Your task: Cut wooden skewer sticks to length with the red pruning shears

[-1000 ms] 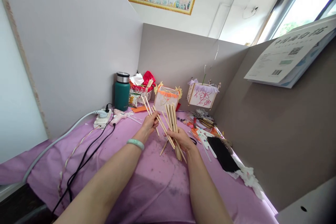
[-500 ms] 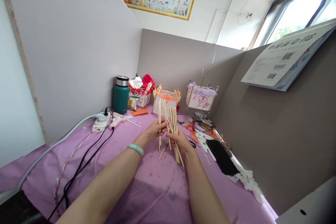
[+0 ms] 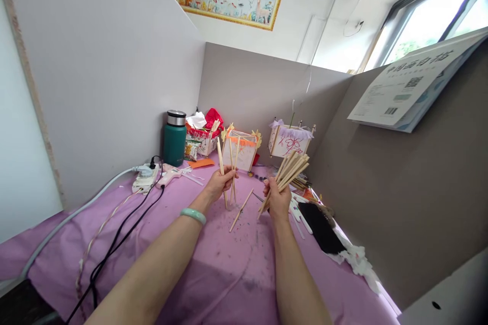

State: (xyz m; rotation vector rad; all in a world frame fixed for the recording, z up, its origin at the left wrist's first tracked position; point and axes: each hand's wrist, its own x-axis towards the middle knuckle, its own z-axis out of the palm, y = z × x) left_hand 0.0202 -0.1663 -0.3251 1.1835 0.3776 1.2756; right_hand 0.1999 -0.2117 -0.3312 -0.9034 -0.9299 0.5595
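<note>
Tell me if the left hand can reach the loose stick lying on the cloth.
Likely yes: the loose stick lies close to the left hand with nothing standing between, though the sticks it holds may hinder its grip.

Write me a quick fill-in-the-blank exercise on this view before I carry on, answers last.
1. The left hand holds fewer ____ than the right hand.
2. The bangle circles the ____ wrist.
3. The lantern just behind the left hand has a fringe coloured ____.

Missing words: sticks; left; orange.
</note>
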